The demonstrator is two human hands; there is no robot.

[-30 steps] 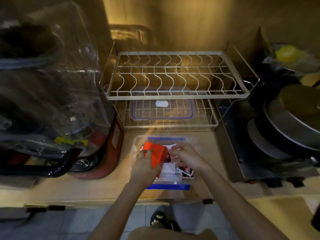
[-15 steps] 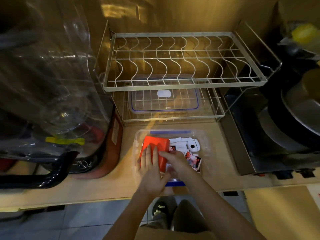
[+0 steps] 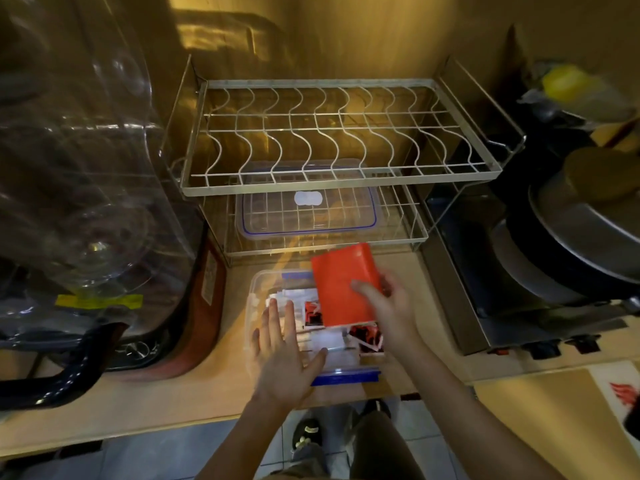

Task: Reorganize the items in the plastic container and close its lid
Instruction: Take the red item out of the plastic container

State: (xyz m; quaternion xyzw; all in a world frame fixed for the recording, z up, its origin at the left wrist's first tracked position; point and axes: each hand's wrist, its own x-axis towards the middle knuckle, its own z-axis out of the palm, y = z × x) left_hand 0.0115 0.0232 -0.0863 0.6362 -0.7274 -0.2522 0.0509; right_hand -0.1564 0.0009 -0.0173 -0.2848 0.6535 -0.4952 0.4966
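Clear plastic container (image 3: 254,289) is set on the wooden counter (image 3: 138,407) at the near edge, open, blue clasps at its 12 and 6 o'clock ends. Long axis runs 12 to 6. Inside: white packets (image 3: 329,341) and red-and-black sachets (image 3: 367,336), loosely strewn.

Red packet (image 3: 343,285) is held above the container's 1 o'clock corner, flat face up, long axis tilted toward 1 o'clock. It is pinched by the right hand (image 3: 388,313), thumb on top, fingers beneath; grip closed on its 4 o'clock edge.

Left hand (image 3: 282,355) is spread flat, fingers open, nothing held, over the container's 7 o'clock portion; contact with the contents cannot be confirmed.

Lid (image 3: 308,211), clear with blue seal, is seen on the lower tier of the wire dish rack (image 3: 346,181), at 12 o'clock from the container, just beyond its far end. The right hand is nearer the lid but occupied. Judged: packet to be laid down at 7 o'clock from the grip, long axis matched to the container's, before the lid is fetched.
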